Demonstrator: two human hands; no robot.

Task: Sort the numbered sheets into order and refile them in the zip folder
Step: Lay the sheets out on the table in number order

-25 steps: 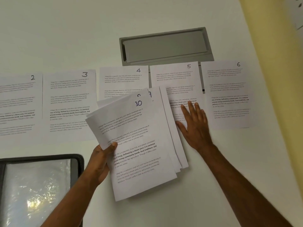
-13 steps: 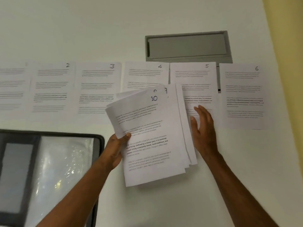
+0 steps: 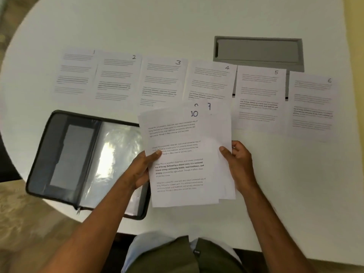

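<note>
Sheets 1 point(image 3: 75, 75), 2 point(image 3: 116, 79), 3 point(image 3: 161, 83), 4 point(image 3: 210, 79), 5 point(image 3: 258, 99) and 6 point(image 3: 313, 107) lie side by side in a row across the white table point(image 3: 177, 26). I hold a fanned stack of sheets point(image 3: 183, 154) above the table, sheet 10 on top, with 7 and another number peeking out behind. My left hand point(image 3: 140, 170) grips the stack's left edge, thumb on top. My right hand point(image 3: 239, 166) grips its right edge. The black zip folder point(image 3: 65, 154) lies open at the left, with clear sleeves showing.
A grey cable hatch point(image 3: 258, 52) is set into the table behind sheets 4 and 5. The round table's edge curves along the left and near side, with floor point(image 3: 23, 213) beyond. My lap shows below the table's near edge.
My right hand left sheet 5 and came back to take hold of the stack's right edge. The view pulled back, so sheet 1 and the whole folder now show.
</note>
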